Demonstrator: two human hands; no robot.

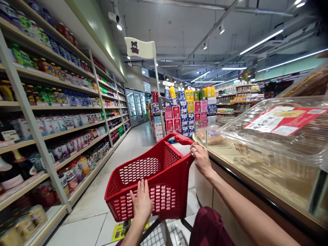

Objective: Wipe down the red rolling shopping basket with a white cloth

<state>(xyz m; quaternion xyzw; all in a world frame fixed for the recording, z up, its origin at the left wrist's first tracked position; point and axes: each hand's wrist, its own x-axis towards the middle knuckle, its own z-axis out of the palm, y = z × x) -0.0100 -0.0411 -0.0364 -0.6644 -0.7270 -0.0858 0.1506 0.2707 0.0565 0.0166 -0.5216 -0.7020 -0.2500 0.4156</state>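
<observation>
A red plastic shopping cart (pixel 167 200) with perforated walls stands sideways in the aisle before me; the visible part of its basket holds nothing. My right hand (pixel 201 157) is closed round the near end of the cart's handle (pixel 183 139). Against the basket's near side lies my left hand (pixel 141 201), its fingers stretched out near the upper rim and not wrapped round anything. A pole rises beyond the cart, carrying a cream flag (pixel 140 48) with a bear picture.
Shelves of drinks (pixel 61 107) line the left side. At right, close to my arm, stands a display counter (pixel 220 155) with clear plastic food boxes (pixel 279 126). Stacked cartons (pixel 183 116) stand ahead, with glass-door coolers (pixel 137 104) farther back. A yellow floor sign (pixel 119 230) shows below the cart.
</observation>
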